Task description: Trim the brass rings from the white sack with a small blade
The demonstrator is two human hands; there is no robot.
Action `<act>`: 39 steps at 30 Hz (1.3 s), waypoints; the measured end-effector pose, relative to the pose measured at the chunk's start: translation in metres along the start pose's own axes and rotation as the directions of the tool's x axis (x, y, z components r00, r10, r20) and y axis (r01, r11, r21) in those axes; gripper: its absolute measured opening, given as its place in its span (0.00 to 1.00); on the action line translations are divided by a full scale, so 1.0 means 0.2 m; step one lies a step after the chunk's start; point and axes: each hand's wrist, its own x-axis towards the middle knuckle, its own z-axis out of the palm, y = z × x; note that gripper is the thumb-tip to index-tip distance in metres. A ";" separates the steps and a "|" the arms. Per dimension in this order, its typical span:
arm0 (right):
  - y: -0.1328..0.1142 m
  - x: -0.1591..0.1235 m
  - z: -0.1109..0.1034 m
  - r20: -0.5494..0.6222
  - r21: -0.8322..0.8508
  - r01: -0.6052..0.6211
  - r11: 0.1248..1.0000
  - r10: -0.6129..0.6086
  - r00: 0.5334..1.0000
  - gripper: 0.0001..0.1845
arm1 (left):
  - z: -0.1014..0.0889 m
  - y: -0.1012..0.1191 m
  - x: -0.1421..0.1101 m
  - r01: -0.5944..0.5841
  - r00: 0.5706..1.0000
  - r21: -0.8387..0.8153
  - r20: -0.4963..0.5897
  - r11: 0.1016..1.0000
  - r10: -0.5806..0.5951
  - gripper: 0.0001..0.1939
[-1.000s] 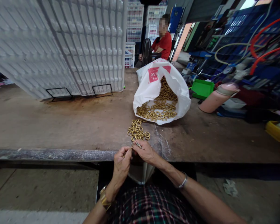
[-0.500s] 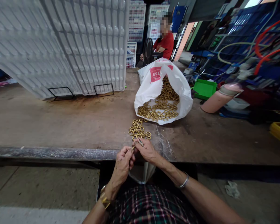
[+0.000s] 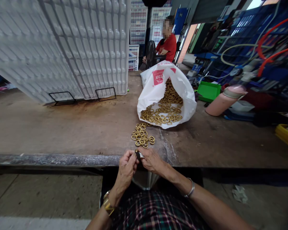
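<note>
Gold-coloured rings [image 3: 142,135] lie loosely heaped, some overlapping, on the brown tabletop near its front edge.

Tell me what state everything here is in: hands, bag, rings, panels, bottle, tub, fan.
Left hand: closed, fingertips pinched.
Right hand: closed on a small pale item.
White bag: open, partly filled with rings.
Loose rings: heaped on the table.
White ribbed panels: propped up on edge.
Pink bottle: looks tilted; lid unclear.
Green tub: open-topped.
Black fan: running or not, cannot tell.
</note>
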 end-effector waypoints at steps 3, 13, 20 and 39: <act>0.00 0.00 0.01 0.044 -0.069 -0.021 0.997 0.025 0.999 0.12 | 0.00 0.00 0.00 -0.018 1.000 0.034 -0.007 0.999 0.019 0.19; 0.10 0.06 -0.08 -0.091 -0.238 -0.262 0.935 0.247 0.965 0.17 | 0.02 0.04 -0.09 0.068 0.980 -0.112 0.193 0.991 -0.045 0.16; 0.25 0.24 -0.17 -0.258 -0.194 -0.387 0.901 0.334 0.906 0.10 | 0.00 0.02 -0.03 0.198 0.979 -0.414 0.134 0.888 -0.156 0.17; 0.22 0.23 -0.14 -0.235 -0.034 -0.211 0.977 0.197 0.952 0.10 | -0.01 0.01 0.01 0.209 0.977 -0.485 0.077 0.849 -0.197 0.17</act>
